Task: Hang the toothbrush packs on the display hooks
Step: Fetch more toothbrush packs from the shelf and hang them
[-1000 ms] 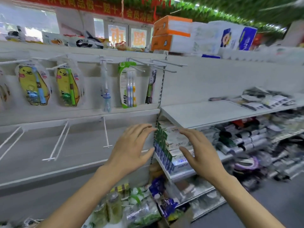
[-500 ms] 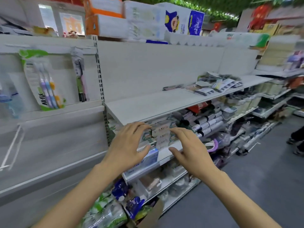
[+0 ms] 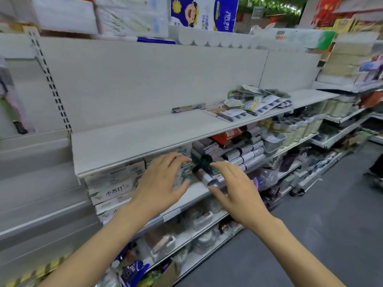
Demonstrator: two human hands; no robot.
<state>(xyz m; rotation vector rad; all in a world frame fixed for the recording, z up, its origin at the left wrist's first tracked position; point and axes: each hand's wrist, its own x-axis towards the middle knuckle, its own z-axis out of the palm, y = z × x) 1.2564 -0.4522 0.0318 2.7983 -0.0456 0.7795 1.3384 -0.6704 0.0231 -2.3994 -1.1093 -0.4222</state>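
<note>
Toothbrush packs point(image 3: 257, 104) on shelf point(image 3: 145, 137), toothpaste boxes point(image 3: 116, 183) below

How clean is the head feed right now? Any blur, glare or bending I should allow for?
Head view: sharpest at the centre, where the left hand and right hand hover open; the flat toothbrush packs piled on the white upper shelf are soft, their print unreadable. Edges smear with motion, worst at the right-hand shelving. Wide-angle bending curves the white upper shelf. Lighting is even, with no strong glare.

Single head view: looked forward and down from the person's head, close to the shelves point(image 3: 157, 131), taking in both forearms and the aisle floor point(image 3: 331, 235) at right.
</note>
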